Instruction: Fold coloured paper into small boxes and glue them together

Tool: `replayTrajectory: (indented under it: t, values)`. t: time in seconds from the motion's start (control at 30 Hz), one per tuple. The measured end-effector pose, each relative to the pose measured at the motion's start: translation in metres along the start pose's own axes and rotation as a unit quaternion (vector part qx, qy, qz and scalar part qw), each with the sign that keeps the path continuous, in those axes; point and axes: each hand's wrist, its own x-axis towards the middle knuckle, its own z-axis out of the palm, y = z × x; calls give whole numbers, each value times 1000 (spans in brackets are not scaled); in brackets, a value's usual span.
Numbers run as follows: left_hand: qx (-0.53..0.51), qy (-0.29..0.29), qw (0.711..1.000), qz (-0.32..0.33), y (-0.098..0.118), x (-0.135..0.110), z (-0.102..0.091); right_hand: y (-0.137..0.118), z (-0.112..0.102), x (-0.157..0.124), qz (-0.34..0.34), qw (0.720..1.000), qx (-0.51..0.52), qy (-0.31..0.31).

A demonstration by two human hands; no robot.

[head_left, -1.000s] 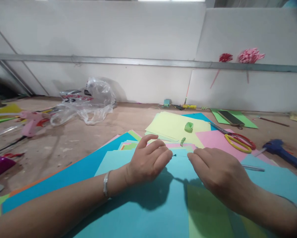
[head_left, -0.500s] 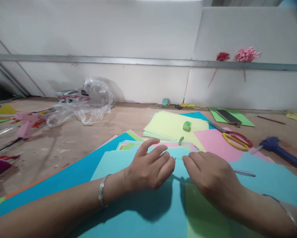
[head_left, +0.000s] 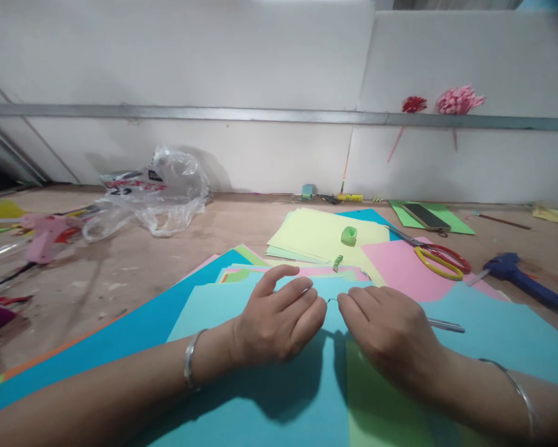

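Observation:
My left hand rests on a light blue paper sheet, fingers curled, index finger raised. My right hand lies close beside it, fingers curled downward. Between the two hands runs a thin dark wire-like piece, pinched at both ends as far as I can see; it is too small to name. A bracelet sits on each wrist. A pen lies just right of my right hand. Under the sheet lie more coloured sheets, among them a darker blue one and a green one.
Beyond the hands lie a stack of yellow paper with a green paper roll, a pink sheet, scissors, a blue glue gun, a phone, a plastic bag and a pink glue gun.
Both hands have drawn closer together and a little toward me on the blue sheet. The view has shifted slightly.

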Motion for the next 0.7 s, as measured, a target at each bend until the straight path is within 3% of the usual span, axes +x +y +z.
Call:
replayTrajectory:
  t: [0.3,0.47,0.63,0.7]
  values:
    - [-28,-4,1000,6,2,-2,1,-3,1,-3,1,999,32,-5]
    - [9,-3,1000,-8,-4,-2,3,4,15,-10,27,998,63,-2]
    - [76,-6,995,-58,-14,-2,5,34,37,-12,154,981,109,-39]
    - [78,5,994,-72,-14,-1,4,54,46,-14,220,964,77,-127]
